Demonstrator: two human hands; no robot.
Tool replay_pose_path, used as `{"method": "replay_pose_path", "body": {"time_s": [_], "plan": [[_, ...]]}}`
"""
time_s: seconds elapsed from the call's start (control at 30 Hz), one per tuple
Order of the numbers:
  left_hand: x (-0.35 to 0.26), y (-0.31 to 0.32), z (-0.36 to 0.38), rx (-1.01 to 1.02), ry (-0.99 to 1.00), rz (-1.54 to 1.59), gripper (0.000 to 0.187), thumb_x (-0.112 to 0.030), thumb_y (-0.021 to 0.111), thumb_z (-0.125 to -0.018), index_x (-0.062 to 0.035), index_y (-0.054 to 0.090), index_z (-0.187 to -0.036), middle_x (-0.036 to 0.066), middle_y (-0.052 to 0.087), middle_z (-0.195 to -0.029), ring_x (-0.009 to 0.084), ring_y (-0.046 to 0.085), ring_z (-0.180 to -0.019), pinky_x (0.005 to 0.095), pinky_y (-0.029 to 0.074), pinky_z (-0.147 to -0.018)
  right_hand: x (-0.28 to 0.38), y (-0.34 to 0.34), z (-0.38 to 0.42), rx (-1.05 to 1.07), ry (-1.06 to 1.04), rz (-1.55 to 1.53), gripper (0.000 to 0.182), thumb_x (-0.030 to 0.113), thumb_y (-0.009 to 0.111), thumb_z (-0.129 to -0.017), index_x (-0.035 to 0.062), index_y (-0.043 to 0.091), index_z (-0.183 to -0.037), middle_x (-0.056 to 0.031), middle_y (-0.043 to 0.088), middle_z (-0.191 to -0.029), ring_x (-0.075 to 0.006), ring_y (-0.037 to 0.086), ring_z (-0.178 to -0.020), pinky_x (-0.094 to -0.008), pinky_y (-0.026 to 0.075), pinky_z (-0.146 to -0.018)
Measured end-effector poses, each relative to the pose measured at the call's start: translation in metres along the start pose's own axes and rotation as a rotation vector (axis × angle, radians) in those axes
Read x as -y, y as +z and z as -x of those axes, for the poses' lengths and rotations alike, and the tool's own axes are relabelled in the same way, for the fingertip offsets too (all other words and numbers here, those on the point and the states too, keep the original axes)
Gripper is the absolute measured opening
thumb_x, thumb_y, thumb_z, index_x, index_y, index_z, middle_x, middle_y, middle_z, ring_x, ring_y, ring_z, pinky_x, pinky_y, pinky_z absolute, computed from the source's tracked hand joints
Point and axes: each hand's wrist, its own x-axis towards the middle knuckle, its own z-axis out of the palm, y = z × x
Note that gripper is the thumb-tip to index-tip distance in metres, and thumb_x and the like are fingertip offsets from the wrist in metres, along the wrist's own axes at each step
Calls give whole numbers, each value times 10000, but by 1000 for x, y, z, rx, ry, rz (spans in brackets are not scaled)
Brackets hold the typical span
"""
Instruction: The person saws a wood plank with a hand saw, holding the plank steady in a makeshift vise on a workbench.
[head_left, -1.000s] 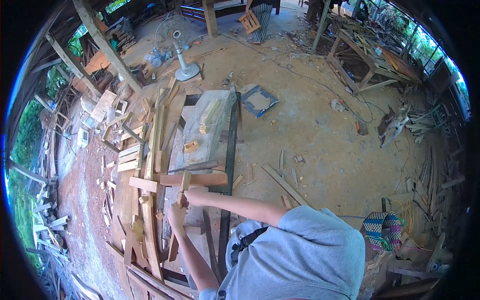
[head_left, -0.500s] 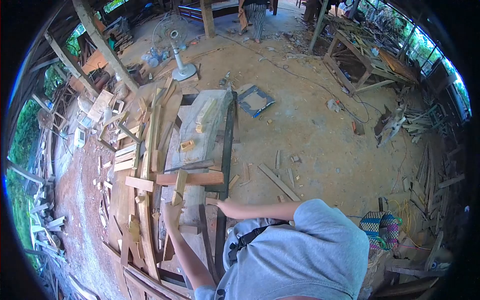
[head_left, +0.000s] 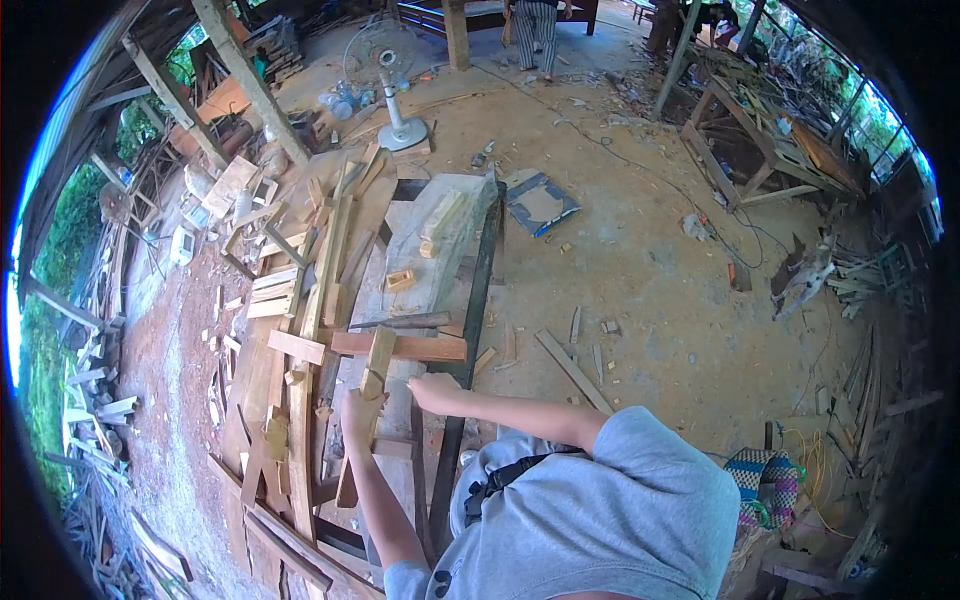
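Observation:
My left hand (head_left: pixel 361 414) is wrapped round a pale wooden strip (head_left: pixel 380 354), which slants away from me over the workbench. Under the strip's far end, a reddish-brown board (head_left: pixel 425 347) lies crosswise. My right hand (head_left: pixel 436 394) is closed just right of the strip, near that board; what its fingers hold, if anything, is hidden. Beyond the board rests a dark, tapered piece (head_left: pixel 405 321). Farther up the bench are a small hollowed wooden block (head_left: pixel 400 280) and a longer pale block (head_left: pixel 443 220). A short wooden block (head_left: pixel 393 449) sits below my left hand.
Long planks (head_left: pixel 305 400) and cut pieces crowd the bench's left side. A standing fan (head_left: pixel 402 132) is beyond it. A blue-edged flat tray (head_left: pixel 541 203) and offcuts lie on the floor. At right are a woven basket (head_left: pixel 762 475) and a wooden frame (head_left: pixel 740 140). A person in striped trousers (head_left: pixel 535 38) stands far off.
My right hand has moved left, closer to the strip and my left hand. My left hand keeps its grip on the strip. The whole view has shifted a little.

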Motion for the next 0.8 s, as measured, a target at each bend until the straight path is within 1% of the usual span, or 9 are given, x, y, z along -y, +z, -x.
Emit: {"method": "replay_pose_path", "body": {"time_s": [0.2,0.27,0.3,0.37,0.47,0.57,0.7,0.77,0.8], "plan": [[-6,-4,7,87,19,38,339,-259,712,-608,48,625,-721,150,596,-581,223,604,-531,324,448,-514,-9,6,12,-32,-8,7,231,172,401,-840,-3,545,-791,-194,581,-664,-346,594,-619,-461,474,-551],[-11,-5,13,-40,209,-139,389,-281,704,-609,28,599,-820,143,607,-647,274,611,-613,354,458,-551,-11,8,13,-39,-26,1,250,180,401,-848,-19,525,-762,-216,574,-664,-371,586,-631,-470,467,-548],[-14,-3,16,-44,202,-139,389,-281,704,-609,28,599,-820,143,607,-647,274,611,-613,354,458,-551,-12,10,14,-34,-31,0,250,180,401,-848,-19,525,-762,-216,574,-664,-371,586,-631,-470,467,-548],[-18,0,23,-222,373,-400,439,-286,668,-629,-14,526,-944,134,603,-780,295,597,-692,384,455,-604,-14,13,14,-79,-44,-14,239,181,414,-844,-16,521,-761,-209,571,-651,-368,585,-623,-467,466,-550],[4,16,17,-339,483,-530,449,-279,628,-650,-49,457,-995,128,573,-869,287,587,-693,395,446,-624,-10,4,19,-45,-23,-7,230,183,423,-840,-14,519,-768,-207,573,-656,-363,586,-630,-463,465,-554],[2,20,17,-401,514,-543,421,-273,614,-657,-59,462,-986,122,553,-929,282,581,-706,394,437,-650,-15,11,19,-49,-29,-10,220,179,424,-837,-13,515,-781,-210,572,-657,-365,584,-622,-464,464,-547],[-2,28,13,-337,305,-567,413,-254,626,-648,-65,466,-979,119,572,-922,289,586,-731,406,443,-637,-15,11,22,-86,-33,-14,231,201,429,-839,-11,512,-801,-214,572,-657,-364,584,-621,-467,463,-544],[-7,26,11,-71,39,-485,407,-232,636,-642,-80,469,-980,120,584,-936,291,591,-772,424,449,-630,-15,10,25,-43,8,-15,236,216,432,-839,-4,507,-803,-212,572,-657,-364,582,-615,-469,461,-538],[-9,26,12,-69,34,-485,407,-232,636,-642,-80,469,-980,120,584,-936,291,591,-772,424,449,-630,-14,9,26,-38,7,-16,236,216,432,-839,-4,507,-803,-212,572,-657,-364,582,-615,-469,461,-538]]}}
